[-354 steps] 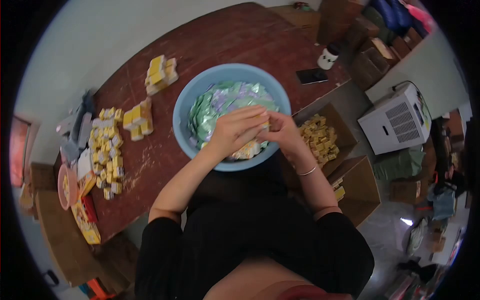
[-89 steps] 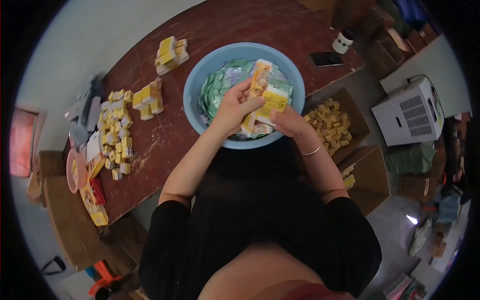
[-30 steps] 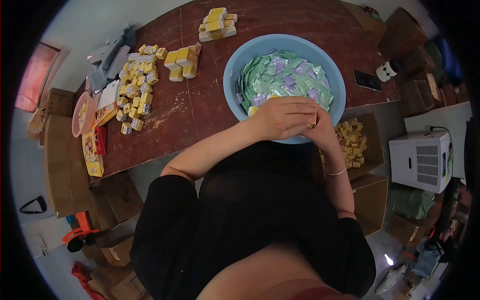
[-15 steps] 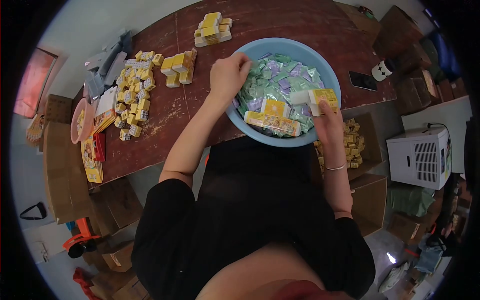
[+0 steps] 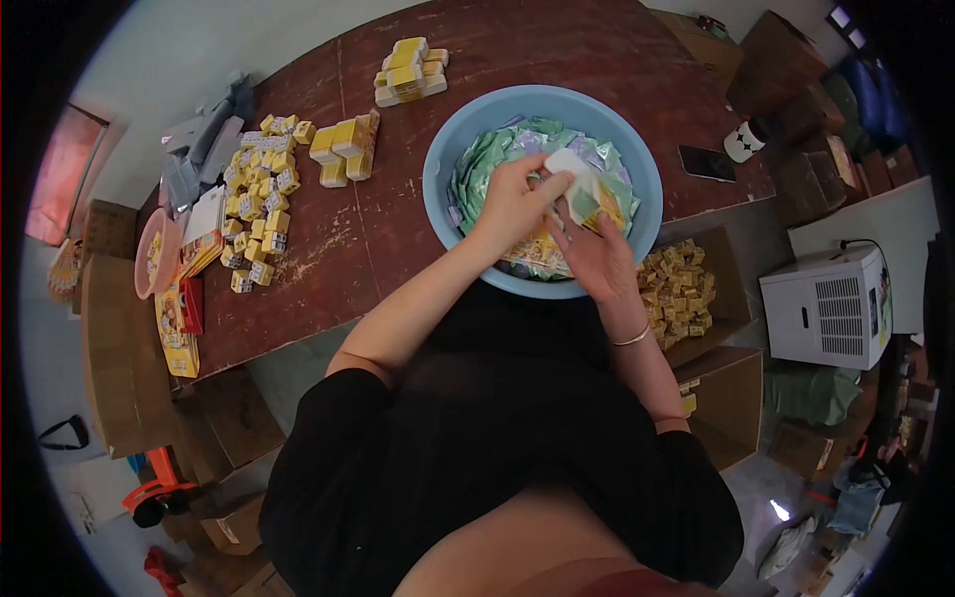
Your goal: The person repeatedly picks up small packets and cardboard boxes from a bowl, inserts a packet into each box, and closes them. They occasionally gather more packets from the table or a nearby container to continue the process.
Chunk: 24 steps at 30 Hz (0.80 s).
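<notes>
Over the light blue basin [image 5: 435, 189], both hands meet at a small yellow-and-white carton [image 5: 572, 165], tilted with its white flap up. My right hand [image 5: 605, 261] supports the carton from the right, fingers around its lower part. My left hand [image 5: 512, 207] is closed at the flap, thumb and fingers pinched against it. Something green shows at the carton's opening, partly covered by fingers; I cannot make out whether it is a packet. Green and lilac sachets [image 5: 482, 164] fill the basin. Other yellow packaging [image 5: 532, 249] lies on them, mostly hidden beneath my hands.
Stacked cartons [image 5: 343, 149] and another stack [image 5: 410, 75] stand on the dark red table [image 5: 328, 264]. Many small yellow cubes [image 5: 261, 199] lie at left. A phone [image 5: 707, 163] and a cup [image 5: 744, 142] sit at right. Below is an open cardboard box of yellow pieces [image 5: 678, 289].
My left hand has moved from the basin's left rim to the carton. My right hand has brought the carton left and tilted it. The view has shifted slightly.
</notes>
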Tool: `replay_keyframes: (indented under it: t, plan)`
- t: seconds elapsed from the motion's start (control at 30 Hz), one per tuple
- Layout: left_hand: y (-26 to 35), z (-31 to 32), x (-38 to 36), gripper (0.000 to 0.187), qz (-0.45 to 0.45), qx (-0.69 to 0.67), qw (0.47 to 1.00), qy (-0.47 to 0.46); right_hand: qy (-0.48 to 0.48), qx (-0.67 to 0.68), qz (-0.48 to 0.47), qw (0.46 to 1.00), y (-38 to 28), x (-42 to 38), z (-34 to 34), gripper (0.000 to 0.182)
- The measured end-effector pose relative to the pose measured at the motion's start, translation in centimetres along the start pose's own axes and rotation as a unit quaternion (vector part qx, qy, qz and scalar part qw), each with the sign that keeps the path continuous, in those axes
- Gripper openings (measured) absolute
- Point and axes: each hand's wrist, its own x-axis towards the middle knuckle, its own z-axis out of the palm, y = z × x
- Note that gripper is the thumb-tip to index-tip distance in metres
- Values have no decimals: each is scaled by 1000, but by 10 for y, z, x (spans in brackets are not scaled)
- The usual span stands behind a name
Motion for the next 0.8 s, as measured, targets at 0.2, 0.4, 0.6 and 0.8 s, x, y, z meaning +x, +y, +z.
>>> replay_keyframes:
  t: [0.2,0.4,0.6,0.8]
  plan:
    - [22,-12,-4,11,243,294,912,-152,-3,-221,140,965,-50,5,6,51]
    - [40,-8,-1,17,152,211,937,-234,-2,-339,117,934,-56,12,11,39]
    - [10,-4,-8,34,-17,86,960,-267,-15,-355,98,930,-50,2,12,40]
    - [11,-5,-17,35,324,175,893,-260,-39,-160,175,971,-55,-4,0,52]
